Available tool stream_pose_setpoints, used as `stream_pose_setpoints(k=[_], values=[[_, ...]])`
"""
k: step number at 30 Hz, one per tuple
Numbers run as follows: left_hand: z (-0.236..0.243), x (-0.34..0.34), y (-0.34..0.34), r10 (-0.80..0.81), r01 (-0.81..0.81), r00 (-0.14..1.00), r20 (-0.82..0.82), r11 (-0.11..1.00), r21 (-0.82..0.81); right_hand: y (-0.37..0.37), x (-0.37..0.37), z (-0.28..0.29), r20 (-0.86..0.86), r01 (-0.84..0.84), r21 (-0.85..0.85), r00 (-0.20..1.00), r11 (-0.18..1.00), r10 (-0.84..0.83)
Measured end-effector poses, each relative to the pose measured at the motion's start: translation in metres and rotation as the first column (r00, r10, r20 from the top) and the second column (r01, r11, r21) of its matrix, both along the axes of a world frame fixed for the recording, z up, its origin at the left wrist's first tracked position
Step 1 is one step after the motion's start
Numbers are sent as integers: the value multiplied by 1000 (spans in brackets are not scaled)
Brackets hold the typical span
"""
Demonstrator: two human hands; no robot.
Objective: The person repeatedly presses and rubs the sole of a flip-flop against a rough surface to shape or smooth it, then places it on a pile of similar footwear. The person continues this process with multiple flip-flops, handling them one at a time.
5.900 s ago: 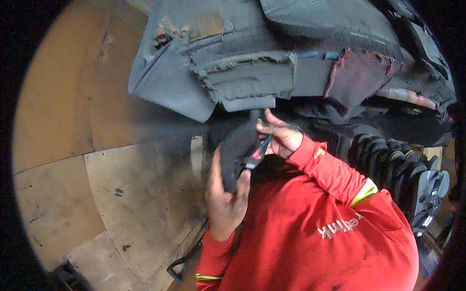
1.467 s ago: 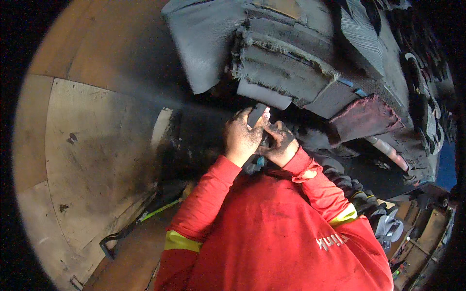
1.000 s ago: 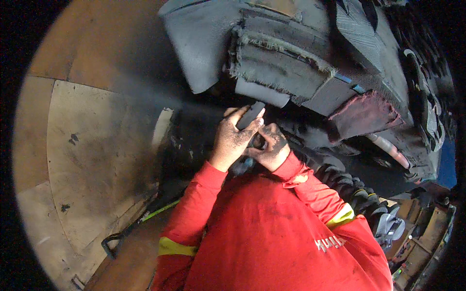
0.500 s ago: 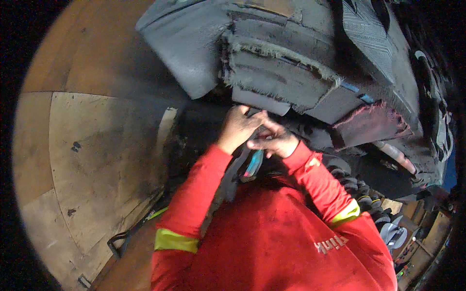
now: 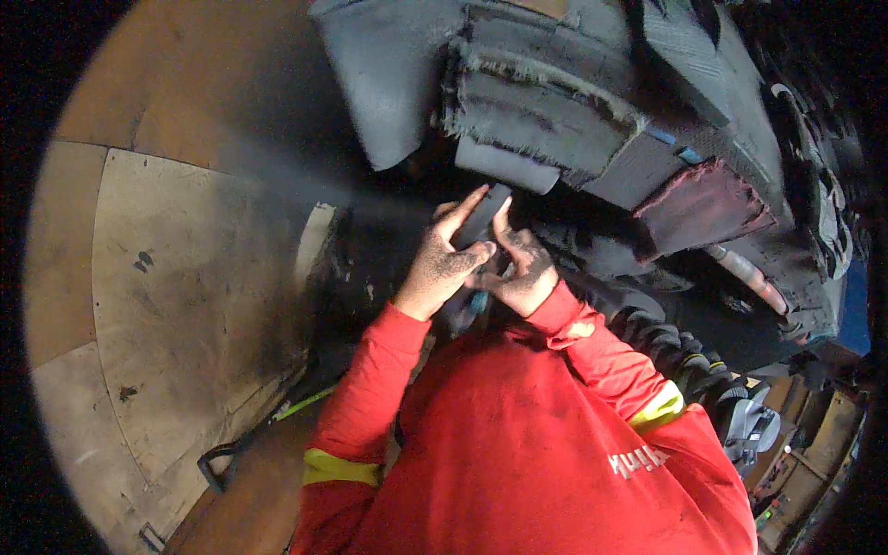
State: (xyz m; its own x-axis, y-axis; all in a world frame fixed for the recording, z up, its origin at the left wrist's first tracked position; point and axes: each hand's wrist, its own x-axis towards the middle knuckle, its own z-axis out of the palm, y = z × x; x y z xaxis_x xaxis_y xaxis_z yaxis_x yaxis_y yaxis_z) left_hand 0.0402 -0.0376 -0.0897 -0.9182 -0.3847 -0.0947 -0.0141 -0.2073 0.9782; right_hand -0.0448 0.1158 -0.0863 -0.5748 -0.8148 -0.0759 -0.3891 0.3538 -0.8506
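Both hands, dusted with black specks, are closed around a dark grey, block-like piece (image 5: pixel 483 215) that looks like a shoe sole. My left hand (image 5: pixel 437 264) grips its left side, thumb on the near face and fingers reaching up along the edge. From the other side my right hand (image 5: pixel 525 270) holds it, with one finger pointing up beside it and the thumb near its lower end. The piece's upper end is just below a smooth grey roller (image 5: pixel 507 166), apparently with a small gap. Its lower part is hidden by my fingers. A blurred teal thing (image 5: pixel 478 301) shows beneath my hands.
Frayed grey fabric (image 5: pixel 536 116) covers the machine housing above the roller, and a maroon cloth (image 5: pixel 705 211) hangs at its right. Dark stacked soles (image 5: pixel 652 338) and light grey sandals (image 5: pixel 749 427) are at the lower right. Stained wooden panels (image 5: pixel 185 277) fill the left side.
The dark piece, mostly hidden before, now shows upright between my hands. My hands have shifted slightly, and the teal thing below them is more covered. The view has turned a little.
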Motion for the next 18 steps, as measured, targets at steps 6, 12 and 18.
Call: stream_pose_setpoints(k=[6, 12, 18], values=[[14, -10, -34, -59, 117, 986, 154, 910, -399, -24, -16, 27, 890, -83, 34, 456, 996, 8], [9, -20, -31, -41, 93, 984, 176, 949, -300, -20, -27, 26, 1000, 49, -18, 23, 999, 17], [-17, -53, -18, -90, 92, 991, 100, 996, -13, -21, -64, 18, 941, 11, 62, 333, 998, -62]])
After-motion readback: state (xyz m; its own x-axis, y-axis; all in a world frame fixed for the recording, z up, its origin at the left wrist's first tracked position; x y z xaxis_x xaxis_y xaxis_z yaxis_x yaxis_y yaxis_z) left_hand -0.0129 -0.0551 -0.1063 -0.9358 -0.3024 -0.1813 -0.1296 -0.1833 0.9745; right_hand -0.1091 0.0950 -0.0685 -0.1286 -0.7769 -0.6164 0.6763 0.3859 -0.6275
